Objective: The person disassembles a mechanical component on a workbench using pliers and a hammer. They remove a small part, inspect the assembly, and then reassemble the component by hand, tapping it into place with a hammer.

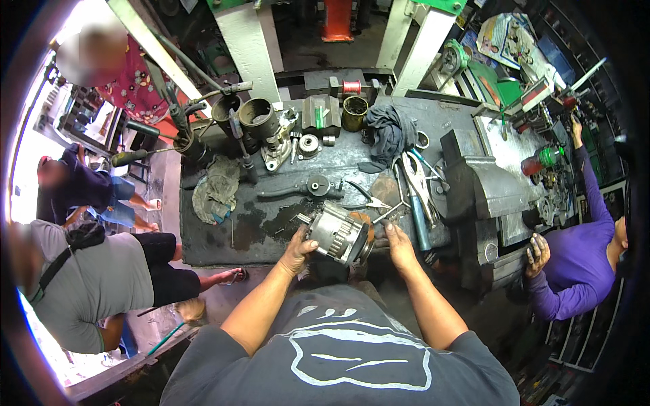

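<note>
Alternator (333,234) | left hand (296,250): fingers closed on its end | right hand (401,250): half-open beside it, grip unclear

Bright light (24,162) floods in at the left beside a grey floor (166,177), thick white posts (242,51) stand behind the dark workbench (203,245), and cluttered shelves (588,57) fill the dimmer right.
</note>
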Motion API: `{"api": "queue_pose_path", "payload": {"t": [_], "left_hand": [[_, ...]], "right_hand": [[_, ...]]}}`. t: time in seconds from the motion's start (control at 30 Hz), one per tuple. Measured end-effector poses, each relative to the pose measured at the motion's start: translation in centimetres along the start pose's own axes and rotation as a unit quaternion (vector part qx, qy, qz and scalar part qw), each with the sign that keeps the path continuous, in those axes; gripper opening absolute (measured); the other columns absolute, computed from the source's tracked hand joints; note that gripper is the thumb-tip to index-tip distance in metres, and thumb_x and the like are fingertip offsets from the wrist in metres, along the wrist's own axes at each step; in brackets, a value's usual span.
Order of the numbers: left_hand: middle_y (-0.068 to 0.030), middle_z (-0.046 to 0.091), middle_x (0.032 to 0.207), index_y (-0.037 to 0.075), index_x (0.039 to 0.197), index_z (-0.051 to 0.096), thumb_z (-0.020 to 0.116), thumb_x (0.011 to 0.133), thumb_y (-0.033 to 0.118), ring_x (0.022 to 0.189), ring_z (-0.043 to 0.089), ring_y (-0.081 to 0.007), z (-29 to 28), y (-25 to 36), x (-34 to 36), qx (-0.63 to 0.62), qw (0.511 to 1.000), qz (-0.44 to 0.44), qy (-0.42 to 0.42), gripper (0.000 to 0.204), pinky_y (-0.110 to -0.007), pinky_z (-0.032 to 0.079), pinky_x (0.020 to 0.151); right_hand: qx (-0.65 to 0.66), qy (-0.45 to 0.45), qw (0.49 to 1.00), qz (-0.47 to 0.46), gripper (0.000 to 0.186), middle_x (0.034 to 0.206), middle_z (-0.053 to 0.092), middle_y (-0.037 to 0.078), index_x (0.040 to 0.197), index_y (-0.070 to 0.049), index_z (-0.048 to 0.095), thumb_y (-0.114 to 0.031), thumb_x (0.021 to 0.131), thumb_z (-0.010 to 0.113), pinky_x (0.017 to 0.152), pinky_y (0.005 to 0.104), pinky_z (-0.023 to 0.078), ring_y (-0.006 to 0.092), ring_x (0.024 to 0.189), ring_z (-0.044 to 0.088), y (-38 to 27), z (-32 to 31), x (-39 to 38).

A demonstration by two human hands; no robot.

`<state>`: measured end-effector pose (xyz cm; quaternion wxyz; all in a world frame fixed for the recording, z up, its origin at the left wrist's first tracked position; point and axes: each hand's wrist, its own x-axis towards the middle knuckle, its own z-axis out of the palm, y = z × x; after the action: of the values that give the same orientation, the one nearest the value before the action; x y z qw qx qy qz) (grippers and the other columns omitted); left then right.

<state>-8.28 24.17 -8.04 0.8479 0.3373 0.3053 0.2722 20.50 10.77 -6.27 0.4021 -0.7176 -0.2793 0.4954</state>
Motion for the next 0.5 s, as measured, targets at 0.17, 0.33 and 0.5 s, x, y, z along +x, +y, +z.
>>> {"api": "queue_pose_path", "payload": {"t": [0.17, 0.33, 0.5], "left_hand": [[-0.0114, 0.063, 0.145, 0.000, 0.160, 0.045, 0.083, 0.075, 0.042, 0.135, 0.059, -0.0240, -0.8, -0.6, -0.4, 0.025, 1.000, -0.006, -0.002, 0.102, -0.040, 0.041, 0.120], [-0.0124, 0.064, 0.144, -0.002, 0.157, 0.047, 0.084, 0.076, 0.044, 0.133, 0.059, -0.0241, -0.9, -0.9, -0.6, 0.023, 1.000, -0.004, 0.011, 0.100, -0.040, 0.042, 0.119], [-0.0124, 0.067, 0.141, -0.002, 0.156, 0.049, 0.084, 0.080, 0.041, 0.130, 0.062, -0.0238, -0.8, -0.9, -0.2, 0.005, 1.000, 0.000, 0.002, 0.094, -0.040, 0.045, 0.117]], "right_hand": [[-0.116, -0.018, 0.990, -0.084, 0.081, 0.157, 0.057, 0.026, 0.164, -0.002, 0.045, -0.063, 0.111, 0.051, 0.124, 0.0423, 0.038, 0.0329, 0.148, 0.052, -3.1, 1.3, -0.1], [0.254, -0.159, 0.947, 0.118, 0.097, 0.157, 0.058, 0.018, 0.168, -0.010, 0.038, -0.070, 0.097, 0.069, 0.116, 0.0565, 0.047, 0.0387, 0.142, 0.057, -1.3, 2.8, -2.3], [0.458, -0.207, 0.840, 0.206, 0.072, 0.134, 0.071, 0.019, 0.147, -0.006, 0.057, -0.054, 0.098, 0.077, 0.086, 0.0479, 0.068, 0.0350, 0.108, 0.074, -0.5, 3.7, -2.6]]}}
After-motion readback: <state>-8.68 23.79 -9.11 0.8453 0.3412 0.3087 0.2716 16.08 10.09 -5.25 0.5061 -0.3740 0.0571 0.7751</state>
